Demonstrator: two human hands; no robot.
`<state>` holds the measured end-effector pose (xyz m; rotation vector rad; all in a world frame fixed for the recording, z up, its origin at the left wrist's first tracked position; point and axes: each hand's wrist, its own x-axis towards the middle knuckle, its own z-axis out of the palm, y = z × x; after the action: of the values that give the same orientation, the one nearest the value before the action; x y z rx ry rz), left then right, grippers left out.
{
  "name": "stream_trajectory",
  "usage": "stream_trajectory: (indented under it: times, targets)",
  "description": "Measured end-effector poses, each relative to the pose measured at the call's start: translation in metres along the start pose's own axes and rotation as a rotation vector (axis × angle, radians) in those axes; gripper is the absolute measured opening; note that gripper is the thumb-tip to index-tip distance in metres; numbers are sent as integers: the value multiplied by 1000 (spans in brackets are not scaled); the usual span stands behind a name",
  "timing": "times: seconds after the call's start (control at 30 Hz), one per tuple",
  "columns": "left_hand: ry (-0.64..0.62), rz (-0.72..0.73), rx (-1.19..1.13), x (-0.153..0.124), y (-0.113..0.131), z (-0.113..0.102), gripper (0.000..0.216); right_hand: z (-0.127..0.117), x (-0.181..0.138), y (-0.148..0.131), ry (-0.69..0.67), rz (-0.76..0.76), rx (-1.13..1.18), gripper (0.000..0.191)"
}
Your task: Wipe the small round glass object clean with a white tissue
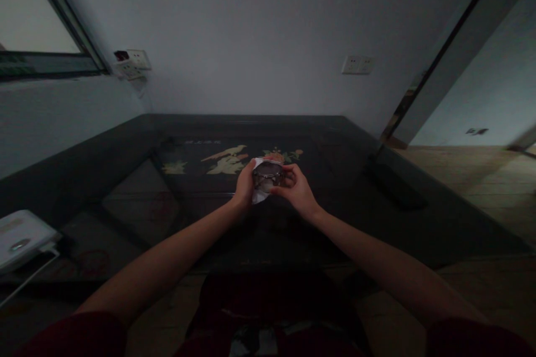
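Observation:
Both my hands hold a small clear glass [268, 172] over the dark table, its round rim facing me. My left hand [244, 185] is closed around its left side, with a crumpled white tissue or cloth [258, 196] between the palm and the glass. On the other side, my right hand [300, 192] grips the glass between thumb and fingers. The fingers of my left hand are mostly hidden behind the glass and the white sheet. Whether anything is inside the glass is too dark to make out.
A dark glass-topped table [335, 150] with a bird-and-flower picture [228, 160] stands against the wall. At the left edge sits a white device [25, 239] with a cable. A dark flat object [397, 187] lies on the right. Wall sockets [358, 64] are behind.

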<state>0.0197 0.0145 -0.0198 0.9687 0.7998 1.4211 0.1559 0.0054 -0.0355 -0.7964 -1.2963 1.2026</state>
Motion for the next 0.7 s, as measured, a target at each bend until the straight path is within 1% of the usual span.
stream_trajectory:
  times: [0.1, 0.23, 0.3, 0.37, 0.4, 0.47, 0.63, 0.7]
  targets:
    - [-2, 278, 182, -7, 0, 1, 44, 2, 0, 0, 15, 44, 72, 60]
    - [-65, 592, 417, -12, 0, -1, 43, 4, -2, -2, 15, 76, 124, 57]
    - [-94, 689, 504, -12, -1, -2, 43, 4, -3, -3, 21, 82, 126, 56]
    - [-95, 716, 526, -11, -1, -3, 44, 4, -3, -4, 26, 80, 119, 57]
    - [-87, 696, 508, -10, -2, -3, 44, 4, -3, -4, 27, 75, 110, 57]
    - [-66, 586, 416, -9, -2, -2, 42, 3, -3, -5, 31, 53, 75, 60]
    - [-4, 145, 67, -4, 1, 3, 37, 1, -3, -8, 12, -27, -28, 66]
    - [8, 27, -8, -4, 2, 5, 37, 1, -2, -8, -2, -34, -27, 67]
